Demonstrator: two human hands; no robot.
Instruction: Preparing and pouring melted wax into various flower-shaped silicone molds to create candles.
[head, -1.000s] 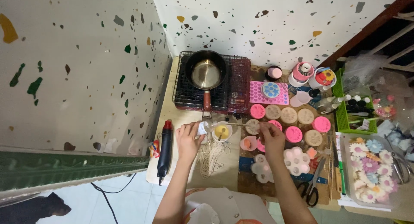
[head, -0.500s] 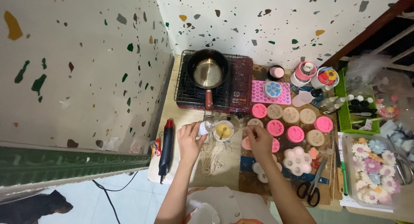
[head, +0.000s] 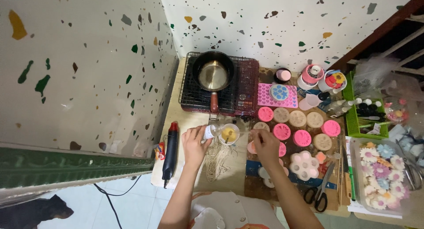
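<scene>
The person sits at a low wooden table set in the corner of a speckled wall. The left hand is closed around a small clear bottle, which it holds tilted on its side with the neck pointing to a small white cup. This cup holds something yellow and stands just beside the bottle, near the front edge of a wire rack. On the rack sits a black saucepan with its handle pointing to the person.

The right hand is over the craft board, with its fingers bent together near a pale round mold. It seems to pinch something thin, but I cannot tell what it is, because it is too small. Around this hand lie many round molds, some pink and some beige, and a white flower-shaped mold.

Below the cup, between the two hands, lies a bundle of pale strings. Left of the left hand lies a black and red heat gun. On the right side I see black scissors and a clear tray with coloured flower shapes.
</scene>
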